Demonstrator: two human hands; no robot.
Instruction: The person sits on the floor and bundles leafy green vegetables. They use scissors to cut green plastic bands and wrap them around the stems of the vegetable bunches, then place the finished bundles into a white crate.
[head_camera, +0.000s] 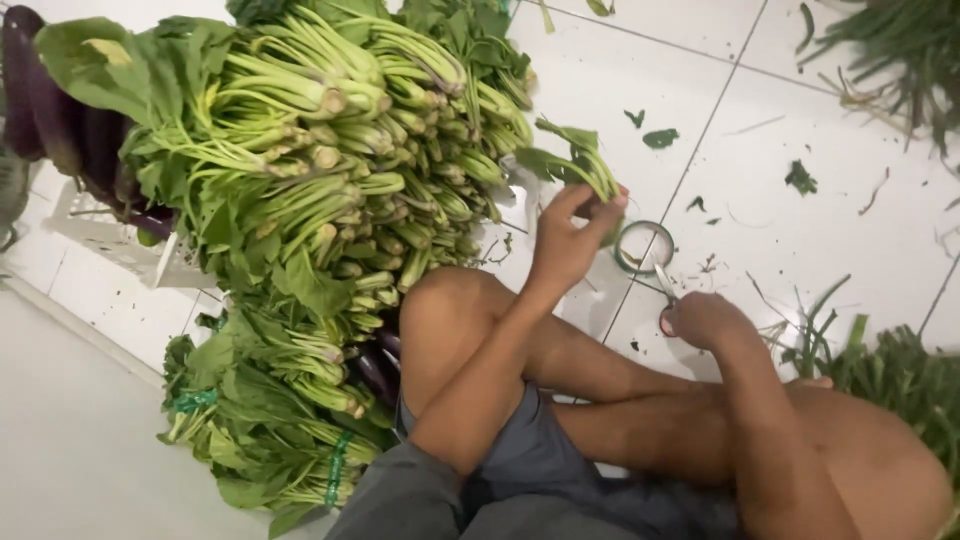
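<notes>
Seated cross-legged on the white tiled floor (800, 240), lower centre of frame: right hand (705, 318) closed around scissors (664, 290), blades pointing up-frame toward a roll of tape (643, 246). Just above and left, left hand (570, 235) pinching a small bunch of leafy greens (570, 160), stems in the grip, leaves fanning up-left, nearer this hand. Beyond, upper left, heaped greens (330, 160) and aubergines (50, 110).

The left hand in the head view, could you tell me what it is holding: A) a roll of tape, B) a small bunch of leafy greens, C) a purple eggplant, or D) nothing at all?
B: the left hand is closed round the stems of a small bunch of leafy greens, raised above the white tiled floor.
</notes>
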